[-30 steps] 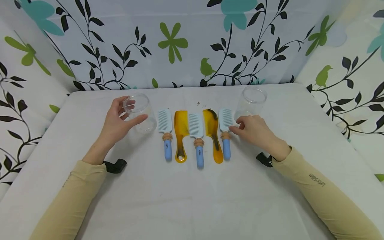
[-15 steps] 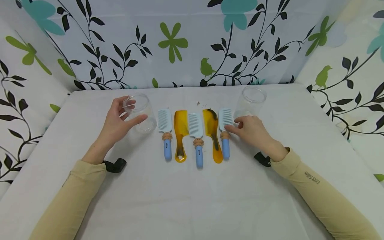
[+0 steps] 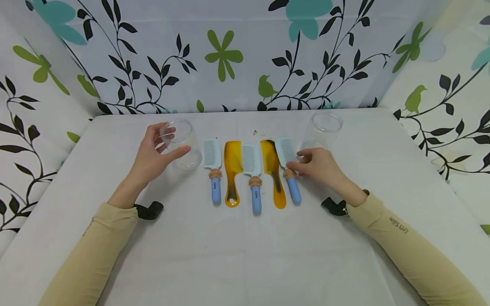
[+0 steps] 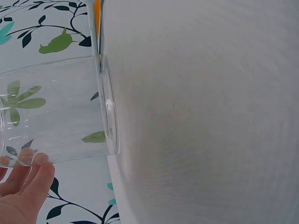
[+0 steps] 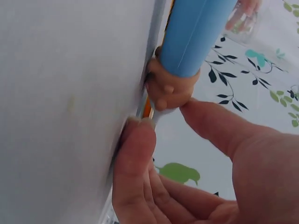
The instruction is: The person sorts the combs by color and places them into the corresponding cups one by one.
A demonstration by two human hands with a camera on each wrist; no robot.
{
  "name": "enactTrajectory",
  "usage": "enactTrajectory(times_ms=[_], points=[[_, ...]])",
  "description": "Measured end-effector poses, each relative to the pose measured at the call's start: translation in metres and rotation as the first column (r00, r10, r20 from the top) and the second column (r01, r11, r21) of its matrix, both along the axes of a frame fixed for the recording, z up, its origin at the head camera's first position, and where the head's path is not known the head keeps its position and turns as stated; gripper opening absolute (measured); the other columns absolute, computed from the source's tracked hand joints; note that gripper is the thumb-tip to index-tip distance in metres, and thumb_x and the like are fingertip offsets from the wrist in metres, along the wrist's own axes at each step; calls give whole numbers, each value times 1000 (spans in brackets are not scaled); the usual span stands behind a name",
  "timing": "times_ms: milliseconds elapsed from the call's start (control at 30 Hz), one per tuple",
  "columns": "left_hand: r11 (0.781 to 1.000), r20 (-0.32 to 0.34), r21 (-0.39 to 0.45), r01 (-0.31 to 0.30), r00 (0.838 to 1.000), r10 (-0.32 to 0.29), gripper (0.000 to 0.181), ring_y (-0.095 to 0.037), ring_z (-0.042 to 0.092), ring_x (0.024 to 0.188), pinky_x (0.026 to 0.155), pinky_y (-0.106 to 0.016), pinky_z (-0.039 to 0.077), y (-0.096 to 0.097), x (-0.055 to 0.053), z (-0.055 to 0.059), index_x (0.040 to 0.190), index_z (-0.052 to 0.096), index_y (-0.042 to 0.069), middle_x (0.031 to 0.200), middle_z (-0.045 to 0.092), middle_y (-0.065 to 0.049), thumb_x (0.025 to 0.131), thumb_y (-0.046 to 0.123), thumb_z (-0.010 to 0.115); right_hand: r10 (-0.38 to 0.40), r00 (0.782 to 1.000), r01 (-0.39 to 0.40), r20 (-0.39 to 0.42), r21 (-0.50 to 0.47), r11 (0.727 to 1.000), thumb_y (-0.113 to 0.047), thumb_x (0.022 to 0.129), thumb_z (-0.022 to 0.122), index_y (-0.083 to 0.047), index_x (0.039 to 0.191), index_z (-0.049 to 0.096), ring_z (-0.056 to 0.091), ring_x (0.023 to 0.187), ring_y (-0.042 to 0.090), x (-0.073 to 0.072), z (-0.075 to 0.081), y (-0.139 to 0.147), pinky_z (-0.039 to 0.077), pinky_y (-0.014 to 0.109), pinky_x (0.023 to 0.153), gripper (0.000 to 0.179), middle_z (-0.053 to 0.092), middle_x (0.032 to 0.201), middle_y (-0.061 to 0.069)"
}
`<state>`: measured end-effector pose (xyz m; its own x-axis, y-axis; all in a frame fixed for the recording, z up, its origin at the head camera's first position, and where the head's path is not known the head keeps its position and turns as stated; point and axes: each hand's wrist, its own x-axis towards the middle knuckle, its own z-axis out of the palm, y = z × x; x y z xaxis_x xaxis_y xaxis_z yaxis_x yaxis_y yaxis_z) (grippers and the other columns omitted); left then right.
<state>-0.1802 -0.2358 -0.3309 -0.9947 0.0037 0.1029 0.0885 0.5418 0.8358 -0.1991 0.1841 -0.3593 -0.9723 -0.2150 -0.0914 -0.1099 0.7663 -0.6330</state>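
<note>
The head view shows the left sleeve (image 3: 95, 255) and the right sleeve (image 3: 415, 253) closest, reaching over the white surface (image 3: 245, 259). Next is the middle blue comb (image 3: 254, 182), which sticks out a bit nearer than the others in the row. The right blue comb (image 3: 293, 188) lies at the right end, and it is what has just changed. Half a second ago it was straight, but now it is tipped, with its handle end swung out to the right. The right hand (image 3: 320, 166) pinches it near the brown part, and the right wrist view shows the thumb touching that part. So I think the hand has got hold of it and is working it out of the row. The right amber comb (image 3: 274, 171), left amber comb (image 3: 231, 175) and left blue comb (image 3: 215, 173) stay put. The left hand (image 3: 151, 155) still curls around the left jar (image 3: 189, 145), which stands upright beside that end. The right jar (image 3: 324, 134) stands just behind the right hand. A leafy cloth (image 3: 245, 46) is at the back.
</note>
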Motion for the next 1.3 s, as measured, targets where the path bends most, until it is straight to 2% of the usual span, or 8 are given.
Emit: enactTrajectory(times_ms=[233,400,567,700,800,933,1133,1300], points=[[1000,-5,-15,-2,1000,2,88,-31,39,141,120,-47,31,0,-1,0,153,24,10,152,43,-11,88,38,77,-9,999,11,40,-48,999,-40,89,74,6,131,59,65,67,16,-2,-4,-1,52,24,66,64,71,98,17],[1000,5,-15,-4,1000,4,88,-32,39,142,120,-47,31,0,0,0,153,23,10,152,42,-11,88,38,76,-18,994,34,112,-142,989,-38,89,74,6,132,58,63,70,19,-2,-6,-2,54,25,66,64,72,93,14],[1000,5,-13,-2,1000,2,88,-31,39,142,120,-47,31,1,0,0,152,24,10,152,42,-11,88,38,76,-37,986,76,165,-236,969,-39,89,75,6,133,56,64,69,17,-2,-9,-2,52,23,76,66,73,93,11],[1000,4,-10,-1,1000,1,88,-31,39,142,120,-47,31,0,-1,0,153,23,10,152,42,-11,88,37,76,-36,980,103,196,-346,932,-32,91,74,7,130,56,63,65,14,-2,-10,0,54,21,73,58,71,82,8],[1000,-1,-11,2,1000,-2,88,-31,39,142,120,-47,31,-1,-1,0,153,23,10,152,42,-11,88,37,76,-30,973,129,227,-438,890,-22,94,71,10,122,58,62,63,13,-4,-10,1,56,21,65,45,68,76,6],[1000,-6,-16,2,1000,-2,88,-31,39,142,120,-47,32,-1,0,0,153,23,10,152,42,-11,88,37,76,-21,966,155,257,-512,845,-14,96,67,13,116,59,63,62,11,-6,-12,0,58,21,63,35,68,78,2],[1000,-3,-12,3,1000,-3,88,-31,39,142,120,-47,31,-1,0,-1,153,23,11,152,42,-10,88,38,76,-5,961,166,276,-563,810,-11,96,65,15,117,58,65,66,12,-5,-12,1,60,23,66,34,71,85,2],[1000,-4,-8,9,1000,-9,88,-31,38,142,120,-47,31,-2,-1,-2,153,23,11,153,42,-10,88,37,77,4,961,163,277,-578,799,-12,96,65,15,117,58,68,69,13,-4,-11,2,61,25,69,35,72,87,4]])
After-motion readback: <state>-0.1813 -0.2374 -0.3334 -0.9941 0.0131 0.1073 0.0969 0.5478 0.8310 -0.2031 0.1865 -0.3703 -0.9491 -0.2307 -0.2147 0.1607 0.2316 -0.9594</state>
